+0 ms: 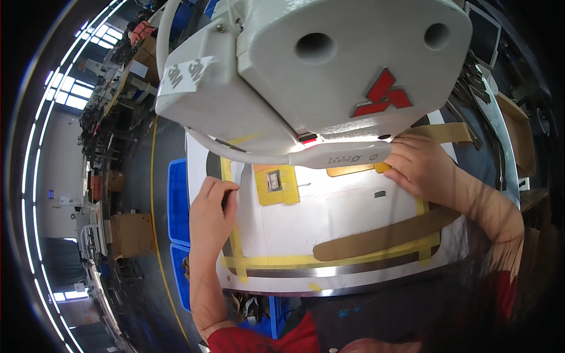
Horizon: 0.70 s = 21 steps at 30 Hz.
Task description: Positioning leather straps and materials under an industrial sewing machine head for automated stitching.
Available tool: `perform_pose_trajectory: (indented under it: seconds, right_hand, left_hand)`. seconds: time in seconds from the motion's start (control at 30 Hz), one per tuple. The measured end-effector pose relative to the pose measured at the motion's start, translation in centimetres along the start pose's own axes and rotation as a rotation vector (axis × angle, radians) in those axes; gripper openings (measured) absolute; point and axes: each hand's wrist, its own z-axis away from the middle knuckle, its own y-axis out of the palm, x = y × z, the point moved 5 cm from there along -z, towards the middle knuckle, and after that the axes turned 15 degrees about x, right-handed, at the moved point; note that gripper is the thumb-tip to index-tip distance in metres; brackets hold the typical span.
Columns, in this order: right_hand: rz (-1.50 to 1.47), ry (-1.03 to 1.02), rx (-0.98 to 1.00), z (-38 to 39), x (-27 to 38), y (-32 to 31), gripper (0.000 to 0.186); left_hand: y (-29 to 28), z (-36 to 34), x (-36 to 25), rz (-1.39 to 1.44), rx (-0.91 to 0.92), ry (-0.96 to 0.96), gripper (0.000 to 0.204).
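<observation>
Over the work table hangs a large white sewing machine head (353,65) with a red emblem. My left hand (213,206) is at the left edge of the white work surface (294,229), its fingers curled in and pressed together. Whatever they may hold is too small to make out. My right hand (421,165) is bent beside the tip of a white lamp bar (341,155), its thumb touching a small yellow piece (382,167). Its fingertips are partly hidden there. A brown curved strip (382,236) lies in front of that hand, and another brown strip (450,133) sits behind it.
A yellow plate (276,185) with a small clear window lies under the machine. Yellow tape (323,259) borders the surface. Blue bins (178,203) stand to the left, and dark tools (471,88) lie at the right. A cardboard box (132,235) stands across the aisle.
</observation>
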Motion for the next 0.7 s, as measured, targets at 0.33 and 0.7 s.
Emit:
perform_pose_trajectory:
  seconds: [0.33, 0.7]
  right_hand:
    - [-0.046, -0.027, -0.076, 0.3, -0.4, 0.3, 0.034]
    - [-0.088, -0.062, -0.106, 0.3, -0.7, 0.6, 0.029]
  left_hand:
    - [5.5, -5.1, -8.4, 0.560, 0.231, 0.318, 0.014]
    - [8.3, -9.1, -5.9, 0.297, 0.125, -0.090, 0.011]
